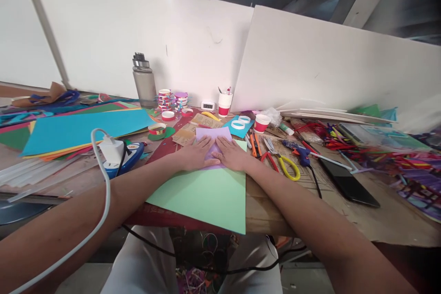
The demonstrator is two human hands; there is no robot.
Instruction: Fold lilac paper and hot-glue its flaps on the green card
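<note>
Both palms lie flat on a purple sheet of paper, which rests on a larger light green sheet. My left hand covers the purple sheet's left side, its fingers stretched out. On the right side of it is my right hand, also flat, with the thumbs of the two hands close together. Part of the purple sheet is hidden beneath them. A blue paper with white rings on it lies just beyond my right hand.
To the right are yellow-and-red-handled scissors, an orange cutter, a blue glue gun and a black phone. Coloured paper sheets, a power strip and a bottle stand left. A white cable crosses my left arm.
</note>
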